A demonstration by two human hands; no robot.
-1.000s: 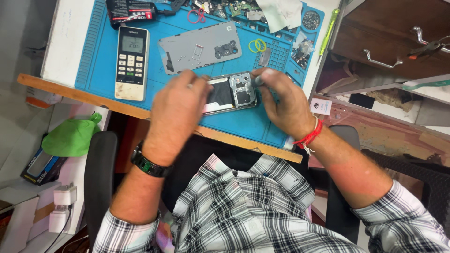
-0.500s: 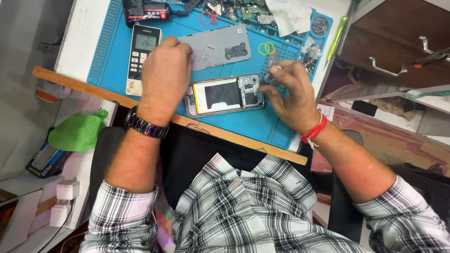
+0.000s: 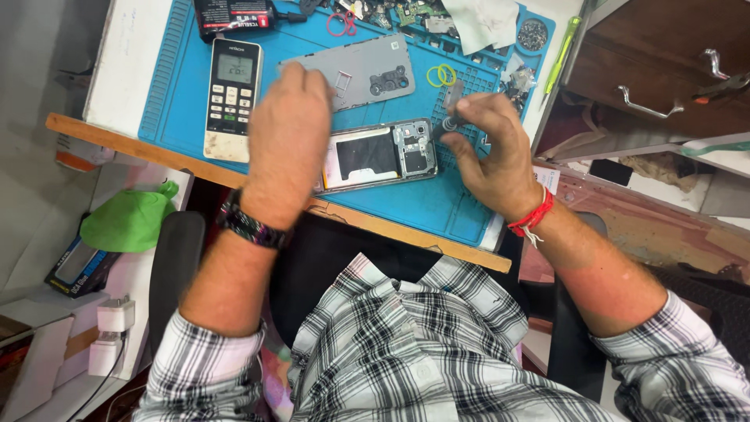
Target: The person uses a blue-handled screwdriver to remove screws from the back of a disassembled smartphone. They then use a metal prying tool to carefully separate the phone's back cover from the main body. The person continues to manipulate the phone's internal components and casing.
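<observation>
An opened phone [image 3: 367, 159] with its insides showing lies on the blue work mat [image 3: 183, 94], between my two hands. My left hand [image 3: 287, 148] hovers over the phone's left end. Its fingertips reach the left edge of the grey back cover [image 3: 367, 70] lying further back; whether they grip anything is hidden by the back of the hand. My right hand [image 3: 494, 152] is just right of the phone's camera end. It pinches a small grey part [image 3: 452, 95] between thumb and fingers above the mat.
A white remote control [image 3: 232, 98] lies left on the mat. Yellow rubber bands [image 3: 441, 76], a red band [image 3: 341, 23], small parts and a round tin [image 3: 533, 33] sit at the back. A green pen [image 3: 564, 53] and an open drawer [image 3: 656, 101] are on the right. A green cloth [image 3: 129, 223] is lower left.
My left hand has moved from the phone's left end forward toward the grey back cover. My right hand has lifted off the phone with a small grey part pinched in it.
</observation>
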